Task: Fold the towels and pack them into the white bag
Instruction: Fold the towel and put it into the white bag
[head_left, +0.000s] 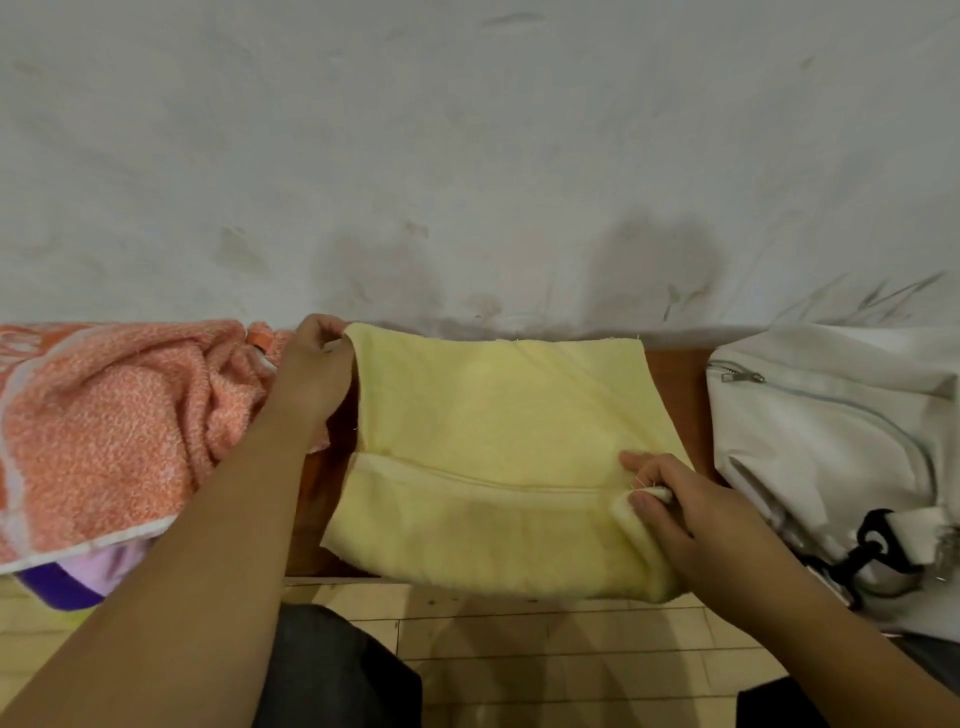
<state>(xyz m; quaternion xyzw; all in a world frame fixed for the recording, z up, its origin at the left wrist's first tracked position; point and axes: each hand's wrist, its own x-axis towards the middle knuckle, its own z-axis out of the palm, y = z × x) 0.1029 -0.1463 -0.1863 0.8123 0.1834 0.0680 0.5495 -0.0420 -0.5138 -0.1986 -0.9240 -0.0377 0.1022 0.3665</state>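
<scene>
Nearest to the camera, below the yellow towel (498, 415), a leg in dark trousers (332, 675) is cut off by the lower edge. Under it there is a floor of pale square tiles (519, 639).

Two bare forearms reach forward to the towel. The right hand (691, 512) is at the towel's near right corner. Its thumb and curled fingers pinch a small fold of the fabric there, and loose threads stand out from the pinch. The towel is soft terry cloth of pale yellow, roughly rectangular, and it lies flat on a reddish-brown wooden surface (680, 374). Its near part hangs over the front edge. A stitched hem line runs across it just beyond this hand.

The left hand (311, 374) is at the towel's far left corner and pinches that corner between thumb and bent fingers. The corner is lifted a little.

To the left of the yellow towel, an orange towel (114, 426) with a rough looped pile and a white border lies crumpled. The frame cuts it off. A purple cloth (67, 582) shows from under it, mostly hidden.

To the right of the yellow towel, apart from it, stands the white bag (821, 441) of smooth fabric, with a metal zipper pull (743, 375) and a black clip (872, 545). Whether it is open is hard to tell.

Behind the towel rises a stained whitish wall (467, 156).
</scene>
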